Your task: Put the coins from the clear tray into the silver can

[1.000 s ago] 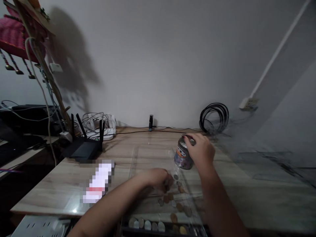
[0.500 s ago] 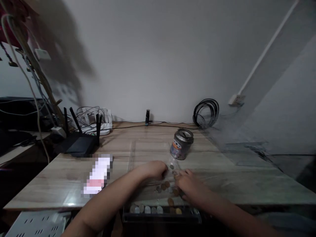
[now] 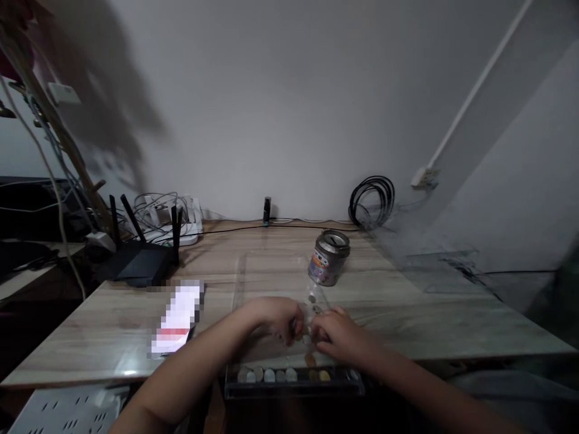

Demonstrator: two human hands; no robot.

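The left hand (image 3: 280, 319) and right hand (image 3: 337, 334) meet fingertip to fingertip over a scatter of coins (image 3: 312, 310) on the desk (image 3: 407, 313), fingers curled narrow; whether either pinches a coin cannot be told. At 12 o'clock from the hands stands a tin can (image 3: 329, 257), apart from them. At 6 o'clock a row of coins lies in a clear tray (image 3: 294, 380), and a router (image 3: 138, 265) sits at 10 o'clock.
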